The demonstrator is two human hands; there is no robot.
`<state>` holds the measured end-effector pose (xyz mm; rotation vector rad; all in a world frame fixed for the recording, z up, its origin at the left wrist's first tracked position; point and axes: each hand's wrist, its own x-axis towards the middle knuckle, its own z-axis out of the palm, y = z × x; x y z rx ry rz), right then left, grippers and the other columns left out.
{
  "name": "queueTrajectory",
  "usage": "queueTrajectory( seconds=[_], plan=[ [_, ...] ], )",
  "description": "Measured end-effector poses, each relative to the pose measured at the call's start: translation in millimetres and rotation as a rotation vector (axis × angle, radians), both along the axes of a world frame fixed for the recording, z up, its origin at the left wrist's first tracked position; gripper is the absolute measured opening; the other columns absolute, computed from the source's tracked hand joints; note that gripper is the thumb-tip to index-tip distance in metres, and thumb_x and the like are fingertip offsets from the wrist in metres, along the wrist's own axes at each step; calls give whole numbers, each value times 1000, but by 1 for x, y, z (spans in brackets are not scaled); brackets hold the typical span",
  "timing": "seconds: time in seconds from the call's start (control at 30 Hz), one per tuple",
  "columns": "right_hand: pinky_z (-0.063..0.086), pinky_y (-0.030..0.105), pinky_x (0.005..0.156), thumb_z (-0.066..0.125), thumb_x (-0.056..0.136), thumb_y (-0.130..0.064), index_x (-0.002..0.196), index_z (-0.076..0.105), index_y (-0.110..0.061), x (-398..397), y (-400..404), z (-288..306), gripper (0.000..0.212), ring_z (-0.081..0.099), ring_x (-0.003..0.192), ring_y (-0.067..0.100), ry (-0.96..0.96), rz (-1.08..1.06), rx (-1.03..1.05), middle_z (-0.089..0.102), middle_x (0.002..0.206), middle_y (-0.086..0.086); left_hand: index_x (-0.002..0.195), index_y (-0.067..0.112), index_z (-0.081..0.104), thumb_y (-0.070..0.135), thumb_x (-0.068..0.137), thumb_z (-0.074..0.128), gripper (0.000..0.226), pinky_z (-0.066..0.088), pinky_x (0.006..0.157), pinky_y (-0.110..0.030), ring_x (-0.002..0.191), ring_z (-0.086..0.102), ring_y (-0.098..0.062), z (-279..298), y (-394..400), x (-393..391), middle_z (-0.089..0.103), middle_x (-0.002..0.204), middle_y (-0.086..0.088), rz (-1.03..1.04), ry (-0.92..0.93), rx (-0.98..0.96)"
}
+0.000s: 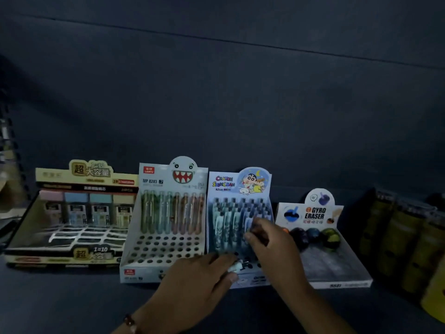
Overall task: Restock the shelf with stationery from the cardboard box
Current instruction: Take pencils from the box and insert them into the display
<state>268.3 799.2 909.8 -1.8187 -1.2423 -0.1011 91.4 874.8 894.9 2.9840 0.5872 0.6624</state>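
On the dark shelf (pixel 72 302), seen from the head camera, the Crayon Shinchan pen display (pixel 238 213) stands in the middle of a row of four open cartons, and both hands work at it. The left hand (pixel 199 278) sits at its front edge, thumb and fingers pinched on a small pale pen (pixel 234 267) whose far end is hidden by blur. The right hand (pixel 267 237) reaches over the display's right half, fingers curled at the tops of the standing pens; motion blur hides whether they actually grip one. A beaded bracelet (pixel 130 323) shows on the left wrist, cut off by the bottom edge.

Left of that display stands a white carton (pixel 166 213) printed "LANTU" and "MP 8283", with a toothy cartoon face; its front holes are unfilled. Further left is a cream lead-refill carton (pixel 72 213) marked "1=10" with Chinese characters. Right of the Shinchan display sits a "GYRO ERASER" carton (pixel 322 237) holding dark round erasers. Beyond it, yellowish packs (pixel 409 242) fade into shadow and run off the frame.
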Motion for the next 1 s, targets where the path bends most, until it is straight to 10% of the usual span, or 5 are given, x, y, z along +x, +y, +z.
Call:
queueTrajectory(
  seconds=[0.4, 0.57, 0.77, 1.0],
  plan=[
    [45, 32, 67, 61, 96, -32, 88, 65, -12, -6, 11, 17, 23, 52, 71, 11, -208, -71, -180, 55, 83, 0, 143, 44, 30, 59, 101, 21, 46, 50, 74, -24, 87, 61, -5, -10, 10, -11, 60, 119, 16, 51, -121, -115],
    [31, 29, 51, 61, 95, -30, 58, 39, -21, -5, 10, 28, 45, 39, 49, 9, -237, -87, -269, 37, 53, -3, 145, 41, 32, 59, 100, 21, 50, 50, 75, -25, 91, 62, -8, -11, 9, -11, 60, 125, 14, 74, -141, -108],
    [41, 30, 57, 61, 91, -13, 73, 60, -13, 3, 22, 21, 18, 57, 63, 22, -371, -221, -389, 56, 69, 4, 146, 39, 33, 59, 99, 22, 52, 50, 72, -27, 86, 62, -9, -15, 8, -11, 63, 122, 11, 76, -146, -101],
    [40, 30, 61, 64, 92, -41, 87, 57, -17, -9, 2, 15, 25, 53, 67, 15, -217, -146, -225, 55, 73, -5, 144, 37, 38, 67, 94, 12, 64, 49, 68, -25, 80, 61, -6, -16, 6, -12, 65, 116, 11, 47, -246, -95]
  ],
)
